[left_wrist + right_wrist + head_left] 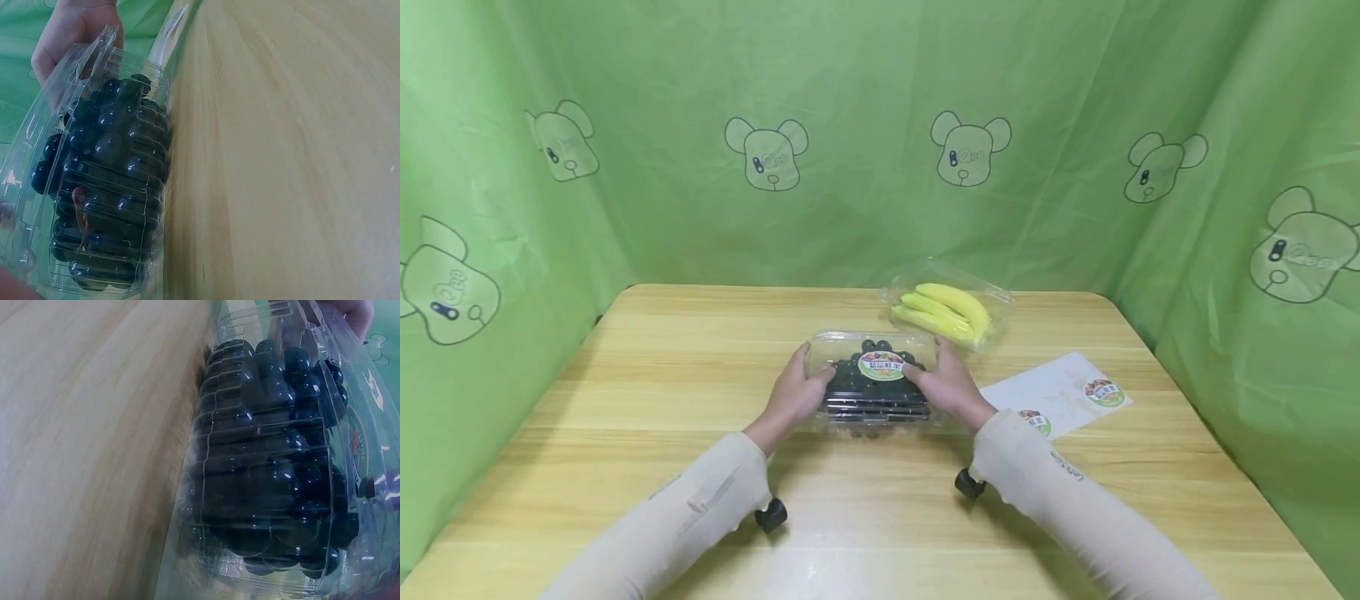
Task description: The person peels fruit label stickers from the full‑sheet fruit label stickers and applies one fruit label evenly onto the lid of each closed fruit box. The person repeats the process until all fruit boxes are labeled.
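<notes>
A clear plastic clamshell box [874, 408] full of dark grapes [112, 137] is held between both hands in the middle of the table. My left hand [796, 390] grips its left end, the thumb lying over the lid. At the opposite end my right hand [953, 385] holds it the same way, thumb close to a round fruit label [881, 365] on the lid. Through the ribbed front wall the grapes show in both wrist views. The lid lies down over them. Fingers behind the ends are partly hidden.
Behind the grapes, slightly right, an open-looking clear box [1000, 310] contains yellow bananas [951, 307]. A white sticker sheet [1011, 394] with two round labels lies right of my right hand, partly under that forearm. Green curtains [865, 225] enclose the wooden table [647, 367].
</notes>
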A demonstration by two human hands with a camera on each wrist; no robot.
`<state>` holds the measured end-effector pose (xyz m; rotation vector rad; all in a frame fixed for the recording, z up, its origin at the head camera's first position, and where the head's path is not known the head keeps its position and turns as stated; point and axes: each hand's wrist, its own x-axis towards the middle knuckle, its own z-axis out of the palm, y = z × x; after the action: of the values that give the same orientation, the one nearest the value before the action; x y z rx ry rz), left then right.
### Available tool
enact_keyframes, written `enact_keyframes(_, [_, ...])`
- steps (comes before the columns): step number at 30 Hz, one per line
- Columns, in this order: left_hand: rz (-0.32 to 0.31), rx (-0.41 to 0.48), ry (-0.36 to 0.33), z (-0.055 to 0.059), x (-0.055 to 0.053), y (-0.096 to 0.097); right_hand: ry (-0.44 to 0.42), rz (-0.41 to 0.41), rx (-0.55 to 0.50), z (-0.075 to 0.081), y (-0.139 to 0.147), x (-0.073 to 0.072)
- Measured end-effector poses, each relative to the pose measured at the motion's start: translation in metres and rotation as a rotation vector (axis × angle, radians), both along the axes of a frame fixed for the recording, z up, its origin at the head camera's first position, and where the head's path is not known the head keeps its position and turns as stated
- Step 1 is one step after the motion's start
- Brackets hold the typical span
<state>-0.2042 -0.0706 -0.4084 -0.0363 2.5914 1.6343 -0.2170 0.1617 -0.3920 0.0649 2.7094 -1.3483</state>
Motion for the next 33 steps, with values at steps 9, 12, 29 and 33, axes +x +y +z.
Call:
enact_keyframes(9, [-0.001,0.014,-0.024,0.002,0.001,-0.001,0.013,0.005,0.006,0.001,-0.001,-0.001])
enact_keyframes(12, [-0.004,0.015,-0.023,0.002,0.001,-0.001,0.01,0.003,-0.004,0.001,-0.001,-0.001])
enact_keyframes(29, [-0.023,0.034,-0.018,-0.002,0.004,-0.001,-0.017,0.022,-0.165,-0.009,0.011,0.007])
enact_keyframes(33, [-0.026,0.026,-0.013,-0.005,0.004,-0.001,-0.008,0.015,-0.205,-0.012,0.011,0.009])
